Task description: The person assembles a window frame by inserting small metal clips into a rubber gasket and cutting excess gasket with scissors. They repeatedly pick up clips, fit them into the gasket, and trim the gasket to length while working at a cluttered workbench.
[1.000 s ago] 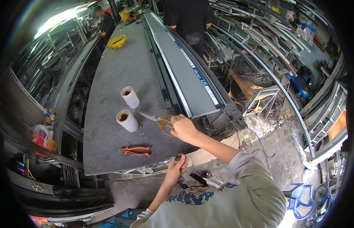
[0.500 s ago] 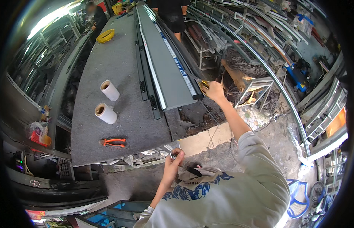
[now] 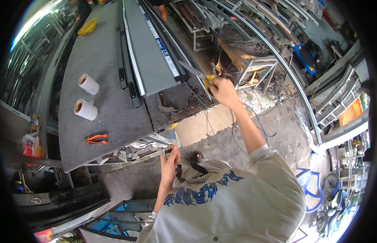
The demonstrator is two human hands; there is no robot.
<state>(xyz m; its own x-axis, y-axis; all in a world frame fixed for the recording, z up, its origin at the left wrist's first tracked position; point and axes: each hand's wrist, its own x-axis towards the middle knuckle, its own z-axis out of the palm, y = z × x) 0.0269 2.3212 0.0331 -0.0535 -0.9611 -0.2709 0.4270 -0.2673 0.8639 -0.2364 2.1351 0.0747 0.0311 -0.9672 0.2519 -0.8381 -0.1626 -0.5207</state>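
In my right hand (image 3: 225, 93) is a pair of scissors with yellow handles (image 3: 208, 83), its blades pointing up and left past the near end of a long grey panel (image 3: 150, 60). The panel lies on the dark covered workbench (image 3: 111, 87), with a blue-and-white label strip along its right side. Near my body, just off the bench's front corner, my left hand (image 3: 169, 164) is closed in a pinch on something small and greyish that I cannot make out. Dark narrow profiles (image 3: 129, 87) lie along the panel's left edge.
Two white film rolls (image 3: 85, 109), orange-handled pliers (image 3: 96, 139) and a yellow basket (image 3: 87, 27) sit on the bench. Beyond the scissors stands a metal stool-like frame (image 3: 257, 67) beside coiled cables. Racks of metal profiles line both sides. A person's leg shows at the top.
My right hand has pulled the scissors away from the panel's near end, to the right and toward me. The whole view has shifted, so the bench sits further left. My left hand stays pinched.
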